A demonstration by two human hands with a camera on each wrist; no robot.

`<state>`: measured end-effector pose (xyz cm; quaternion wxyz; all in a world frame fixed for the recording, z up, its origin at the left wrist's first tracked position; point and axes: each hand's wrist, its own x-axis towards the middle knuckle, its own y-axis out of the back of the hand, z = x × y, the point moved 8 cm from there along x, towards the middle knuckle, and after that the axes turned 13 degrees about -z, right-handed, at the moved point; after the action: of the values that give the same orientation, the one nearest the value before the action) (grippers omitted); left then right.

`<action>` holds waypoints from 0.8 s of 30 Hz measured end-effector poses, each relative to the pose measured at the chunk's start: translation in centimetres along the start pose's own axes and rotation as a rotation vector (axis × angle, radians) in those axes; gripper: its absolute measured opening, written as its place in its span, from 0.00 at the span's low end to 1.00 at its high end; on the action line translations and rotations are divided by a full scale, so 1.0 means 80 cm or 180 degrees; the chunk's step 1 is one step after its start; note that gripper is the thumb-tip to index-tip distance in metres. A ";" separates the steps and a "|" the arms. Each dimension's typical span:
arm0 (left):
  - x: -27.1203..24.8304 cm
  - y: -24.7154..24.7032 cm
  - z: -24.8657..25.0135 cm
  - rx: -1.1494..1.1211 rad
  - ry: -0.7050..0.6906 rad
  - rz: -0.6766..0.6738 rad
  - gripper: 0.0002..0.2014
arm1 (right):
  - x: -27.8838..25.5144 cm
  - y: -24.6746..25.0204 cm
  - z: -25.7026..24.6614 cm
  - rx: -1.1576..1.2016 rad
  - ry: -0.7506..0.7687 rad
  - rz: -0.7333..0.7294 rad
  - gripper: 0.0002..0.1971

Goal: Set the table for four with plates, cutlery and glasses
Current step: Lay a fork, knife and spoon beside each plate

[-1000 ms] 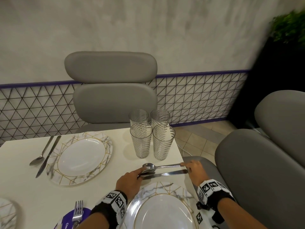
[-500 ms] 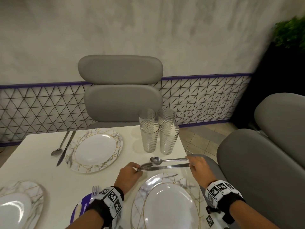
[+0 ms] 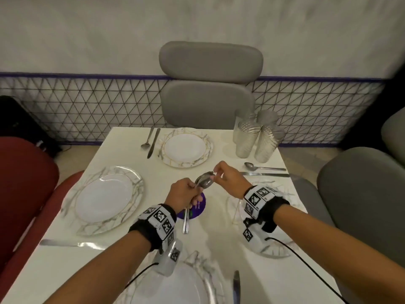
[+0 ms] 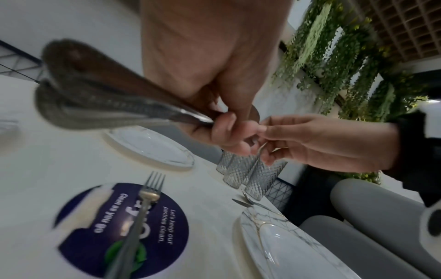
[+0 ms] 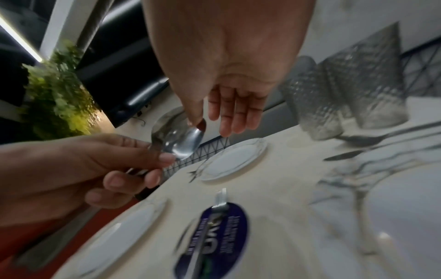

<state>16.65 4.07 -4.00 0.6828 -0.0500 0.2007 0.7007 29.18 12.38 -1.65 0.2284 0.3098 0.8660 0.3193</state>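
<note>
Two hands meet over the middle of the white table in the head view. The left hand has its fingers curled tight around a bunch of spoons, with the round ends sticking up. The right hand pinches the tip of one spoon bowl with its thumb and first finger. Under the hands a fork lies across a round purple sticker. Four plates sit on the table: the far plate, the left plate, the right plate partly hidden by the right wrist, and the near plate. A spoon and knife lie just left of the far plate. Another spoon and a knife lie beyond the right plate. Four glasses stand close together at the far right corner. In the left wrist view, the left hand wraps around the blurry spoon handles, and the right hand touches it at the fingertips. The fork rests on the sticker below. In the right wrist view, the right hand pinches the edge of the shiny spoon bowl with its other fingers hanging straight, while the left hand grips the handles.
</note>
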 end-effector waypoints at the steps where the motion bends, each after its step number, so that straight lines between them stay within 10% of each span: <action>1: -0.013 0.009 -0.006 -0.0060 0.0015 0.0038 0.10 | 0.004 -0.012 -0.016 0.0145 -0.0003 -0.0007 0.07; 10: -0.104 0.079 -0.065 -0.1003 0.0019 0.0112 0.12 | 0.018 -0.081 -0.108 0.1059 0.0065 0.0100 0.12; 24: -0.155 0.021 -0.104 -0.0963 0.0095 -0.0589 0.09 | -0.101 -0.144 -0.028 0.3027 -0.0748 0.1429 0.08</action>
<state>14.09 -10.46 -6.98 0.7260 -0.1808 0.0977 0.6563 29.07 -1.00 -6.51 0.0845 0.5902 0.7961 -0.1039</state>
